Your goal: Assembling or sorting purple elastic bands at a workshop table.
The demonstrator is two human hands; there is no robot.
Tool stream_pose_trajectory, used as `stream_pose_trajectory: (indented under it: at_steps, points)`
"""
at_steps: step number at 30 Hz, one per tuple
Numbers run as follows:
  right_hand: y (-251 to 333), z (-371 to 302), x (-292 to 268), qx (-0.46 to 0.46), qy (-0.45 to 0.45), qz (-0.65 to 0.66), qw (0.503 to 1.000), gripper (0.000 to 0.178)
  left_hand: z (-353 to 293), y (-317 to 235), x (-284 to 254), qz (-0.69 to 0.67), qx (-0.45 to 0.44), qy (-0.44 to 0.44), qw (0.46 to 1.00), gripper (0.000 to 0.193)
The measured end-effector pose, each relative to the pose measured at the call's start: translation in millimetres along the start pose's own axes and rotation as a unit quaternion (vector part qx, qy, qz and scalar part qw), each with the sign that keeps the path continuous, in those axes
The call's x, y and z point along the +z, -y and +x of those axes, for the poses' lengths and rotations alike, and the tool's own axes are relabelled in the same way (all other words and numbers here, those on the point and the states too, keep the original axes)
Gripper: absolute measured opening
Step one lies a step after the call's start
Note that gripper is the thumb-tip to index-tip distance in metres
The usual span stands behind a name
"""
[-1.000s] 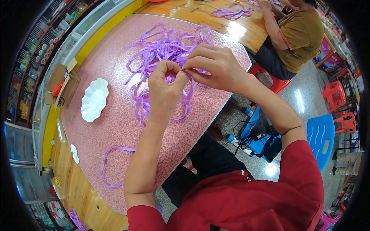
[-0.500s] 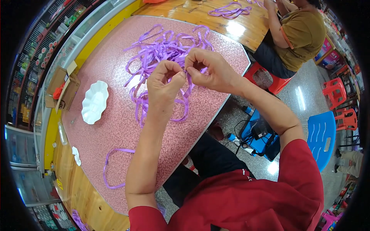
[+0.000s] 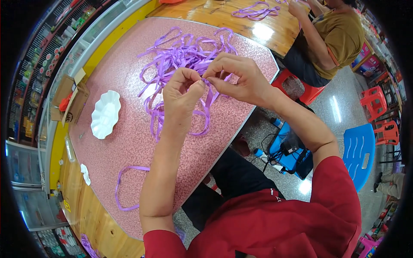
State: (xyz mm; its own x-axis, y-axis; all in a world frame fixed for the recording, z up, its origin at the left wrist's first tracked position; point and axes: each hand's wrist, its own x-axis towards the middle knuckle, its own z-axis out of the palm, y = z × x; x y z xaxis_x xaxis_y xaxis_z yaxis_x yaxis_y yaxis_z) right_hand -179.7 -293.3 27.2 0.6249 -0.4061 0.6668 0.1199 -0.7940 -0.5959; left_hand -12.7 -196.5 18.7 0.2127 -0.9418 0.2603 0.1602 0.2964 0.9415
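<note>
My left hand (image 3: 182,95) pinches a purple ribbon (image 3: 209,99) between thumb and index finger. Right beside it, my right hand (image 3: 239,79) is closed in a pinch on the same ribbon, with the fingertips of both hands nearly meeting. The ribbon hangs in a loop below them; the exact spot gripped is too small to make out. Just beyond my hands lies a tangled heap of purple ribbons (image 3: 174,58). A single purple ribbon loop (image 3: 118,189) rests on the pink tabletop (image 3: 129,150), left of my left forearm.
A white scalloped dish (image 3: 106,114) sits at the left, near an open cardboard box (image 3: 76,99). Crumpled white tissue (image 3: 85,174) lies by the table's left edge. Across the far wooden table (image 3: 206,13), a co-worker (image 3: 331,38) handles purple ribbon. A blue stool (image 3: 286,144) with black cables stands at right.
My right fingertips have shifted slightly left toward my left ones, and the right thumb is straighter. The co-worker's arms have moved. The ribbon heap stays put.
</note>
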Motion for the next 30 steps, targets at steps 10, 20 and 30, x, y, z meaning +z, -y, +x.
stream_pose_trajectory:
  at_steps: [10, 20, 30]
  points:
    - [-3, 8, -3, -0.155, 0.013, -0.179, 0.971, 0.018, 3, 7, 1, 0.265, 0.145, -0.027, 0.953, 0.01]
    - [-6, 6, -4, -0.112, -0.011, -0.136, 0.984, 0.019, 2, 5, 4, 0.273, 0.162, -0.025, 0.948, 0.012]
    - [-7, 7, -8, -0.167, 0.021, -0.223, 0.96, 0.022, 1, 4, 8, 0.322, 0.189, -0.038, 0.927, 0.013]
